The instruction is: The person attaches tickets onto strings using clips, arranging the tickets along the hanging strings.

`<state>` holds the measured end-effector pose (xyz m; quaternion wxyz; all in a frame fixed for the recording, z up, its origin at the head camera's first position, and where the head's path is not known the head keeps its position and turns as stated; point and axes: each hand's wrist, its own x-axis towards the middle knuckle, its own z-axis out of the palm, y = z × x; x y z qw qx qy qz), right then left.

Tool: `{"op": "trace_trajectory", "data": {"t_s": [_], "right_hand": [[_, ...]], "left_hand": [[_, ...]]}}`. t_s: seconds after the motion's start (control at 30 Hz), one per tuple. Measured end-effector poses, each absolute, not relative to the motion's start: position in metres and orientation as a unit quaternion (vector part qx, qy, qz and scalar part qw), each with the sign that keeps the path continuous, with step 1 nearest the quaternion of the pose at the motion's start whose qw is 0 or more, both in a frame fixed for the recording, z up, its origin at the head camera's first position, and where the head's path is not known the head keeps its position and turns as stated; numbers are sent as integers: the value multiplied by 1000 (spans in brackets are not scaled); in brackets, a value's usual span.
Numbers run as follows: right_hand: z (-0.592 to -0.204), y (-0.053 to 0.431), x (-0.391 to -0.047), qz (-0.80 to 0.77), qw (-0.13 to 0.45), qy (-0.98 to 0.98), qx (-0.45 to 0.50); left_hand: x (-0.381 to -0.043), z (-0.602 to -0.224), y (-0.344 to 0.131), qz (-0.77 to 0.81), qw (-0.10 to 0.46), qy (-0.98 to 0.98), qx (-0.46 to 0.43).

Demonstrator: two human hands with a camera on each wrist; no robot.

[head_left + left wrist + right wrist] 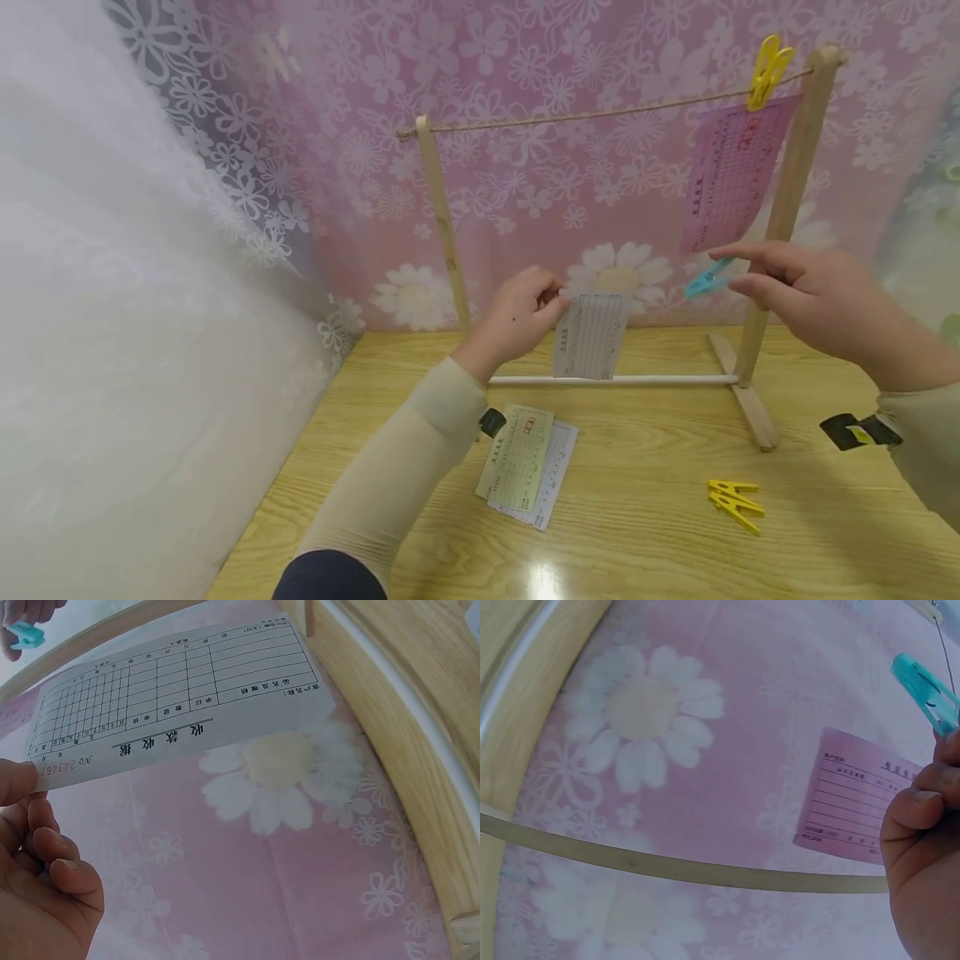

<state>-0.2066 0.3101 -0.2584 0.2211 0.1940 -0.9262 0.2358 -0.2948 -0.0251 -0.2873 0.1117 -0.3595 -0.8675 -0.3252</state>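
Observation:
My left hand [517, 317] pinches a white receipt slip [592, 337] by its upper left corner, and the slip hangs in front of the wooden rack. Printed lines and a red number show on the slip [180, 697] in the left wrist view. To the right, my right hand [806, 300] pinches a blue clothespin [708, 279] between thumb and forefinger, its nose pointing left. Above that hand a pink receipt slip [738, 175] hangs from the twine [600, 115], held by yellow clothespins [769, 73] near the right post.
A yellow slip [517, 458] overlaps a white slip [557, 475] on the wooden table [630, 542]. Yellow clothespins [735, 502] lie at the right. The rack has a left post [442, 217], a right post [797, 183] and a white lower bar [660, 380]. A flowered curtain hangs behind.

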Motion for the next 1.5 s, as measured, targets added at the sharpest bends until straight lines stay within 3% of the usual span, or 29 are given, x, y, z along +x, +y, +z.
{"op": "trace_trajectory", "data": {"t_s": [0.93, 1.23, 1.5], "right_hand": [[-156, 286, -222, 161, 294, -918, 211], [-102, 273, -232, 103, 358, -909, 188], [-73, 259, -249, 63, 332, -918, 206]], "left_hand": [[-304, -236, -9, -312, 168, -876, -327], [-313, -210, -2, -322, 172, -880, -305], [-317, -189, 11, -319, 191, -882, -290]]}}
